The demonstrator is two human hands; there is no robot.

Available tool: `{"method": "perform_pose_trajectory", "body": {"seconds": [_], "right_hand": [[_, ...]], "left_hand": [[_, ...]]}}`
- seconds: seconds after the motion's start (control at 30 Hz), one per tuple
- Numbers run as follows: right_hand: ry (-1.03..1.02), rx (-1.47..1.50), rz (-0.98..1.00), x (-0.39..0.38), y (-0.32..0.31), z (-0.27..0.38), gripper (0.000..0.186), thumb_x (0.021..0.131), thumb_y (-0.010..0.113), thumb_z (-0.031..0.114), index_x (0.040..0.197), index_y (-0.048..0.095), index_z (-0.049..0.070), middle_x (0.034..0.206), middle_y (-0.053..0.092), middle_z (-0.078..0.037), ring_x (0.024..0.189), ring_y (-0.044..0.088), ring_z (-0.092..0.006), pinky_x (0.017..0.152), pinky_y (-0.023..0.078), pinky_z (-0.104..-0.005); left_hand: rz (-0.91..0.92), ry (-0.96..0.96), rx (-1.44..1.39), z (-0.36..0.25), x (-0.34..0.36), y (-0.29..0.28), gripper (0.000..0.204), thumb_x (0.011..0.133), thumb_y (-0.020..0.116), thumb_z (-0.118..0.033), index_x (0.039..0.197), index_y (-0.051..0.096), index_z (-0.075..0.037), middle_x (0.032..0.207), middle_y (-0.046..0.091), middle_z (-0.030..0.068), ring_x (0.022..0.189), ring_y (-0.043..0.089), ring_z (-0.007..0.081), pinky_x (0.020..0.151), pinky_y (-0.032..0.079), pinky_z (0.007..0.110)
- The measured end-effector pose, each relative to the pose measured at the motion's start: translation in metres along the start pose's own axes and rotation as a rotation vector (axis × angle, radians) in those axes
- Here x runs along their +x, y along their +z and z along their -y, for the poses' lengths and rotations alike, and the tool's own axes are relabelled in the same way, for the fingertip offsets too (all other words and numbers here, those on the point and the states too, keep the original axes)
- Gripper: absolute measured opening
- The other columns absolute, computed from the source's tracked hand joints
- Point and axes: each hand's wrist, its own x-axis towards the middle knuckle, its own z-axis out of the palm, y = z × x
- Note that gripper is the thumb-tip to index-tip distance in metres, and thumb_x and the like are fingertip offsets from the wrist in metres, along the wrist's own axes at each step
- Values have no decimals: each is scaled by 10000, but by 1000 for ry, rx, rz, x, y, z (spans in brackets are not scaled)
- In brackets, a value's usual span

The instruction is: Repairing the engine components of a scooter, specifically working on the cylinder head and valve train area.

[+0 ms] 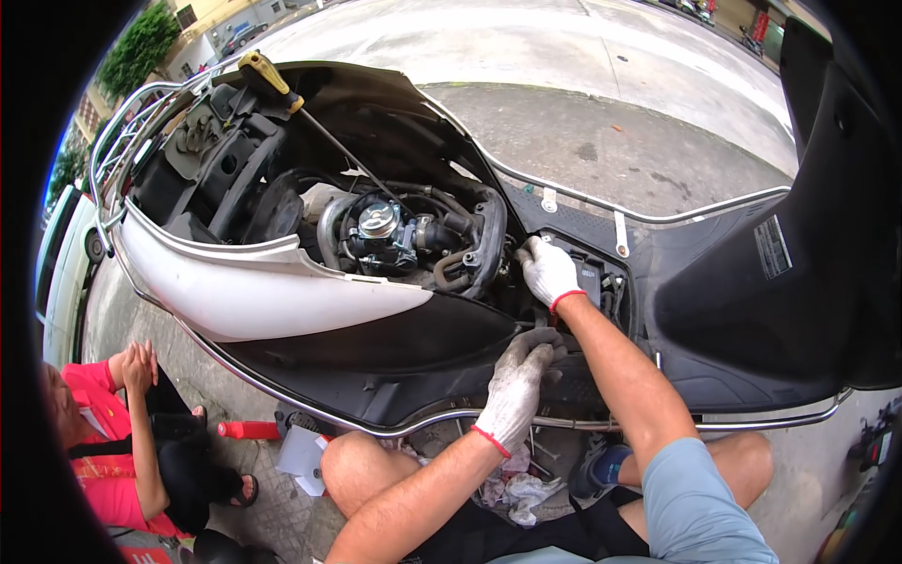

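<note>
Both my hands wear white work gloves with red cuffs, and both are at the open battery compartment of a scooter. My right hand (550, 271) reaches in beside the black battery (589, 274), its fingers closed at the compartment's left side; what they grip is hidden. Closer to me, my left hand (519, 385) rests at the near edge of the opening. Its glove is dirty, and the fingers are bent together over something I cannot make out. Left of my hands, the carburetor (380, 226) lies exposed in the engine bay. A long screwdriver (270, 83) with a yellow-black handle leans into that bay.
The scooter's white side panel (263, 287) and chrome guard rail (282, 406) run along the near side. A seated person in red (108, 442) is at the lower left, near a red object (249, 430). Crumpled rags (521, 491) lie between my legs.
</note>
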Motion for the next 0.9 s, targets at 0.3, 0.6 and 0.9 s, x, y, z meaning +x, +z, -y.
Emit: {"method": "perform_pose_trajectory", "body": {"seconds": [0.3, 0.6, 0.9], "right_hand": [[-67, 197, -15, -4, 1, -9, 194, 897, 676, 186, 1049, 651, 68, 965, 722, -210, 949, 681, -414, 822, 531, -480], [-83, 175, -96, -8, 8, -8, 160, 922, 653, 200, 1010, 642, 66, 930, 711, -201, 920, 675, -410, 809, 525, -491], [-98, -62, -131, -1, 13, -9, 233, 966, 603, 280, 1008, 649, 56, 1007, 654, -245, 913, 658, -443, 814, 536, -514]], "left_hand": [[14, -9, 38, -2, 0, 0, 379, 1028, 493, -167, 1364, 514, 9, 1306, 599, 121, 1193, 605, 200, 941, 494, 312], [16, -3, 72, -3, -2, 1, 357, 1023, 496, -165, 1332, 539, 10, 1295, 602, 113, 1174, 609, 191, 943, 490, 315], [64, 9, 102, -2, 0, 1, 345, 1024, 494, -162, 1320, 547, 7, 1295, 604, 107, 1168, 612, 182, 938, 492, 314]]}}
